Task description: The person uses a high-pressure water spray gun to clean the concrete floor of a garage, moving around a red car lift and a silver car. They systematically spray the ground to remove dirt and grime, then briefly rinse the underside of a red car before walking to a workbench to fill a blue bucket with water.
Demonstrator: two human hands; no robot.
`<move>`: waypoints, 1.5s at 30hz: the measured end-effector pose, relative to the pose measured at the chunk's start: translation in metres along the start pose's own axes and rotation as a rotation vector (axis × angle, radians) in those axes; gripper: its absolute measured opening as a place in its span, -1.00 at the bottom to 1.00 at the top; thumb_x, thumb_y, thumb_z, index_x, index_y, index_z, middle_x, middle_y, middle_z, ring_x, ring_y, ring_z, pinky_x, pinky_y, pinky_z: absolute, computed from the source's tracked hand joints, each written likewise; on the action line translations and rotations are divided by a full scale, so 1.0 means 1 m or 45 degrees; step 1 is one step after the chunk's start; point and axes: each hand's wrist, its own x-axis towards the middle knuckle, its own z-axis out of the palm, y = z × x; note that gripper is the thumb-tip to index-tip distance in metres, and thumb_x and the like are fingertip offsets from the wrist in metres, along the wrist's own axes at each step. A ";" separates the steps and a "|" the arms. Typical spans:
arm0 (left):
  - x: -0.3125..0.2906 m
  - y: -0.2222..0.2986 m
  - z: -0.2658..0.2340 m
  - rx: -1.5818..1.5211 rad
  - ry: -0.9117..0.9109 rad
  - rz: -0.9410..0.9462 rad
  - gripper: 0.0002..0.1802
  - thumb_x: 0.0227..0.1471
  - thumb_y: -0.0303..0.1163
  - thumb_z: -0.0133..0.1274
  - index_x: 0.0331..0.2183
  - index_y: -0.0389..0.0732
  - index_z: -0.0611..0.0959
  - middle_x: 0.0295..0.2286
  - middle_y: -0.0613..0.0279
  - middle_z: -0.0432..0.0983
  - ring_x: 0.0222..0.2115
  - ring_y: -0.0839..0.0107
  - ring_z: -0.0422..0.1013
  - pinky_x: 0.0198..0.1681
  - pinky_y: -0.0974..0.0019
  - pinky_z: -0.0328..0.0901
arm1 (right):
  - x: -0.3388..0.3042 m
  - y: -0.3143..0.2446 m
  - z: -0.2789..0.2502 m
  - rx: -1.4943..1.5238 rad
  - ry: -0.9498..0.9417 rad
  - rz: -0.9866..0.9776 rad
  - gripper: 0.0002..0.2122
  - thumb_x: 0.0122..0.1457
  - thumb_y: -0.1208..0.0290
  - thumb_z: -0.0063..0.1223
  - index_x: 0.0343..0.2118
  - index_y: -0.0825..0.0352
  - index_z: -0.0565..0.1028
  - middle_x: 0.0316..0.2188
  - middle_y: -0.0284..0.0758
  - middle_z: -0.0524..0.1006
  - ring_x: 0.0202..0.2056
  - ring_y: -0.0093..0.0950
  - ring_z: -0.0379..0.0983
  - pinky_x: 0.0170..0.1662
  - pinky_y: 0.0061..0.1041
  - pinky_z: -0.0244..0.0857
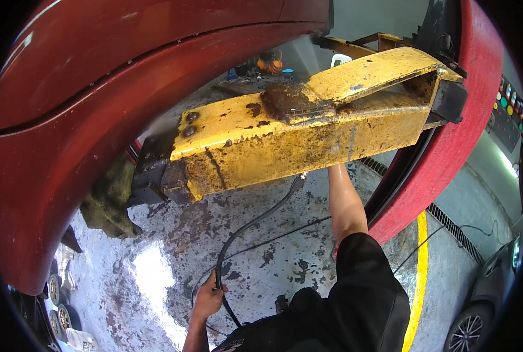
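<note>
My left hand (208,298) is closed around a black hose (229,242) low in the view. From there the hose curves up to a metal fitting (302,176) at the lower edge of a yellow lift arm (285,146), which is worn and rust-stained. My right forearm (347,202) reaches up behind that arm, which hides my right hand and whatever it may hold. Beyond the lift arm, a pale fan of spray (306,54) shows beside the raised red car (97,76). Mist also hangs near the arm's dark left end.
A red lift post (449,158) stands on the right. A dark cloth (110,199) hangs by the arm's left end. Thin cable (279,236) crosses the worn floor (261,270). At lower right is a dark car (490,293); several wheels (63,317) stand at lower left.
</note>
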 end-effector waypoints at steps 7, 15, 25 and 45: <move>0.018 0.044 0.002 -0.173 -0.046 -0.010 -0.21 -0.02 -0.65 -0.15 0.30 -0.26 0.24 -0.43 0.24 0.58 -0.41 0.49 0.46 -0.28 0.40 0.36 | 0.030 -0.009 -0.013 -0.010 0.014 0.002 -0.78 0.07 0.52 0.18 -0.21 0.46 0.52 -0.45 -0.23 0.58 -0.47 -0.32 0.54 -0.44 -0.28 0.46; 0.070 0.072 0.026 -0.172 -0.041 -0.002 -0.24 0.01 -0.68 -0.16 0.29 -0.25 0.28 -0.42 0.26 0.55 -0.39 0.50 0.46 -0.26 0.42 0.37 | 0.110 -0.033 0.025 -0.044 -0.043 -0.001 -0.74 0.05 0.52 0.18 -0.19 0.46 0.51 -0.44 -0.21 0.58 -0.48 -0.30 0.55 -0.46 -0.27 0.46; 0.100 0.111 0.050 -0.136 0.029 -0.001 -0.28 0.01 -0.67 -0.16 0.27 -0.29 0.30 -0.42 0.22 0.58 -0.40 0.51 0.46 -0.25 0.41 0.37 | 0.158 -0.030 0.046 -0.048 -0.097 0.056 -0.70 0.01 0.52 0.18 -0.16 0.46 0.49 -0.43 -0.19 0.58 -0.50 -0.29 0.55 -0.48 -0.27 0.46; 0.122 0.129 0.069 -0.063 0.103 -0.038 -0.23 -0.02 -0.61 -0.15 0.29 -0.19 0.30 -0.43 0.18 0.62 -0.47 0.45 0.47 -0.33 0.38 0.37 | 0.171 -0.027 0.044 -0.069 -0.173 0.111 -0.62 -0.05 0.53 0.18 -0.10 0.45 0.47 -0.41 -0.14 0.58 -0.52 -0.25 0.56 -0.53 -0.25 0.46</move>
